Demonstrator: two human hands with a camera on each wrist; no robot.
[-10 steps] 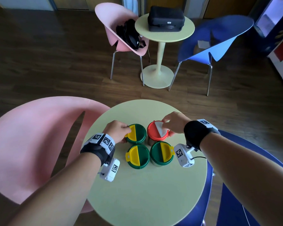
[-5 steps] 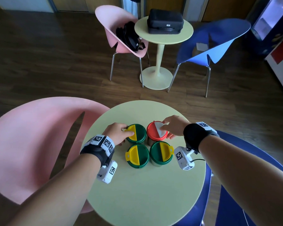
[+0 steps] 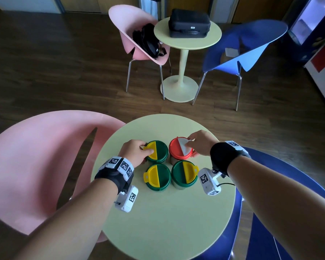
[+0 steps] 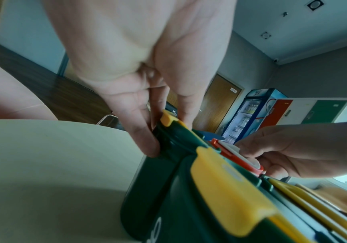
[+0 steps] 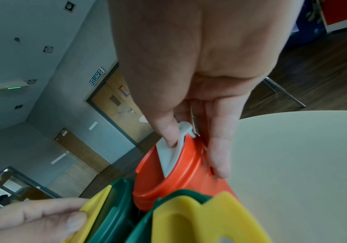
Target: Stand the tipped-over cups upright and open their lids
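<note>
Four cups stand upright in a tight square on the round pale table. My left hand pinches the yellow tab of the back-left green cup, thumb on the yellow flap, fingers under the tab. My right hand pinches the white tab of the red cup at the back right; its white flap sits slightly raised at the tab end. The two front green cups have their yellow flaps lying flat and nothing touches them.
A pink chair stands left of the table and a blue chair at its right. Further off are a second small table carrying a black case, with a pink chair and a blue chair beside it.
Both hands have stayed on the back cups. My left thumb has slid further onto the yellow flap, and my right fingers have closed on the white tab.
</note>
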